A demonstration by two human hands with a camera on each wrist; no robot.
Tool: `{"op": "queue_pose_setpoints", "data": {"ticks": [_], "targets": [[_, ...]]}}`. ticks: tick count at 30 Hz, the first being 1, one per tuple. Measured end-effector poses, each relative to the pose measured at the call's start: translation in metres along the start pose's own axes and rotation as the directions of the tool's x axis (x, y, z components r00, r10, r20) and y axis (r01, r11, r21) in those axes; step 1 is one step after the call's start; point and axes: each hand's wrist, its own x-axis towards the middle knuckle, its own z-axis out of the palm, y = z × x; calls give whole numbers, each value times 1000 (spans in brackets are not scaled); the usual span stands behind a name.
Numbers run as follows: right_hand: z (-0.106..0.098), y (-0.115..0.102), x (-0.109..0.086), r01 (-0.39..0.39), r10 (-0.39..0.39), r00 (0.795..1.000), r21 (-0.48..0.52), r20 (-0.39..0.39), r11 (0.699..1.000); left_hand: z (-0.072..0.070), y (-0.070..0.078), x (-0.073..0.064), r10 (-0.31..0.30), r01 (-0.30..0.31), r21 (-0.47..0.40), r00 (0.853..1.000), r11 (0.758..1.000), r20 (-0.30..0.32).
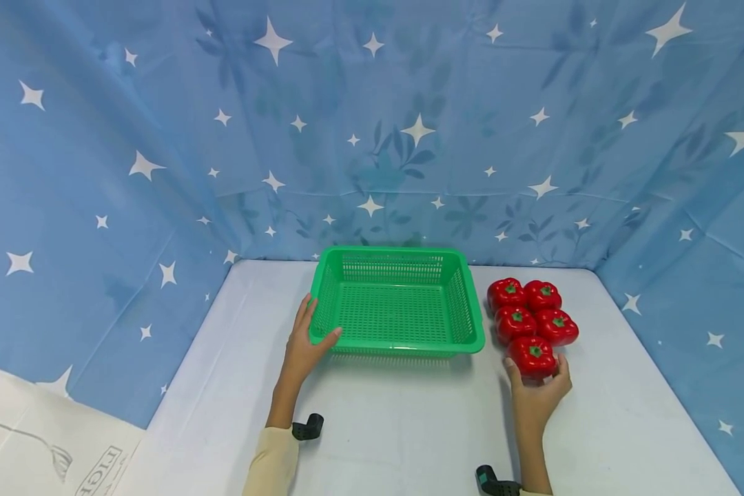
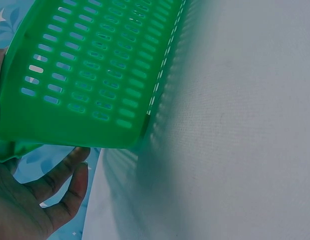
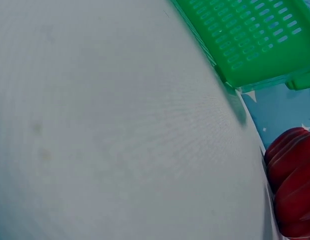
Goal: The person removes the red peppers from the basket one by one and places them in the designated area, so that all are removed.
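Observation:
A green plastic basket (image 1: 390, 347) with slotted walls stands on the white table, with nothing inside. My left hand (image 1: 304, 351) grips its front left corner, thumb over the rim and fingers along the outer left side; the left wrist view shows some of those fingers (image 2: 69, 192) below the rim. To the basket's right, several shiny red bell peppers (image 1: 514, 322) with green stems sit in a cluster. Around the nearest bell pepper (image 1: 531, 355), my right hand (image 1: 538, 396) has its thumb on the left and fingers on the right. The right wrist view leaves this hand out.
The white table (image 1: 384, 427) ends at a blue curtain (image 1: 372, 124) with white stars, which hangs behind it and on both sides. Pale printed cloth (image 1: 49, 441) lies at the lower left. Each wrist wears a black camera band, one on the left (image 1: 307, 427).

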Motion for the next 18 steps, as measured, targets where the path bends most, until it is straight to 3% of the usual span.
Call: {"op": "queue_pose_setpoints", "data": {"ticks": [8, 18], "targets": [[2, -1, 2, -1, 0, 997, -1, -83, 1000, 0, -2, 1, 8, -8, -6, 1000, 1000, -4], [0, -10, 1, 91, -96, 971, -29, -221, 995, 0, -3, 2, 3, -3, 12, 1000, 1000, 0]]}}
